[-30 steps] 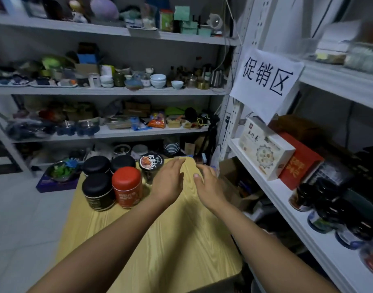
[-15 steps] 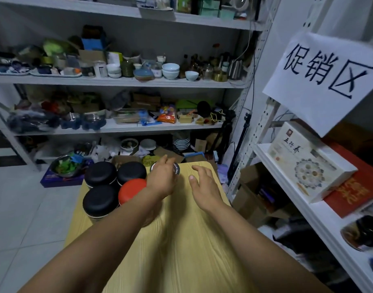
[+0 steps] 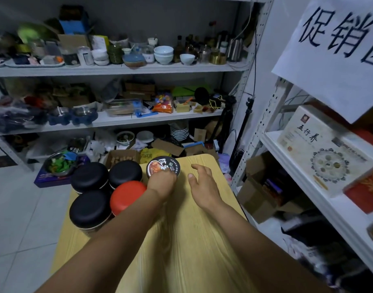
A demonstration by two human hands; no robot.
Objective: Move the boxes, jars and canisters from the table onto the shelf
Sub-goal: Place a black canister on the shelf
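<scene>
Far right corner of the table (image 3: 181, 240): left hand (image 3: 161, 185) grasps the printed-lid jar (image 3: 163, 166) from its near side, fingers curled around it below the lid; right hand (image 3: 202, 185) hovers just beside, fingers released and spread; one red-lidded canister (image 3: 127, 195) and three black-lidded canisters (image 3: 89, 176) cluster along the left edge; shelf (image 3: 293, 166) at right carries a white box (image 3: 325, 151).

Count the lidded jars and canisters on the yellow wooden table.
5. Three black-lidded round canisters, two back left, one front left; a red-lidded canister beside them; a printed-lid jar at the far edge, gripped by the left hand. Arms may hide more.
</scene>
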